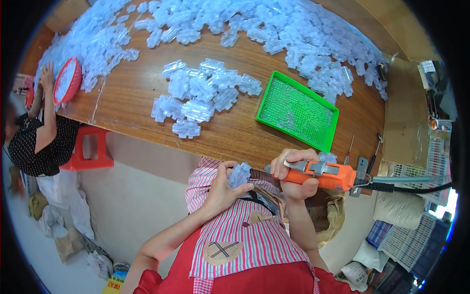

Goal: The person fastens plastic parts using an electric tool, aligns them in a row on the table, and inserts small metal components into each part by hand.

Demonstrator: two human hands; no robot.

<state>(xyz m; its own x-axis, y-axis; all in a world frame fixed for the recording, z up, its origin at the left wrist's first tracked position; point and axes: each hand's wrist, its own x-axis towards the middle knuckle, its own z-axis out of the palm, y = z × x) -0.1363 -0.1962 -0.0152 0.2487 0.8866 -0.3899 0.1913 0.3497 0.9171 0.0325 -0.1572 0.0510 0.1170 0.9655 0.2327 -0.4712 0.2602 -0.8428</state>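
My left hand [224, 188] is closed round a clear plastic part [239, 175] just off the table's front edge. In my right hand [295, 171] lies an orange electric screwdriver [338, 177], its tip pointing left toward that part but apart from it. Its cable leads off to the right. Beyond my hands, a loose heap of the same clear plastic parts [198, 93] sits on the wooden table [142, 105]. To the right of the heap is a green tray [262, 115] holding many small metal pieces, seemingly screws.
A large pile of clear parts [303, 29] spreads along the far side. At the right edge lie a thin screwdriver [349, 149] and a phone [361, 169]. On the left, another person's hand [47, 76] is beside a red basket [68, 81], near a red stool [88, 152].
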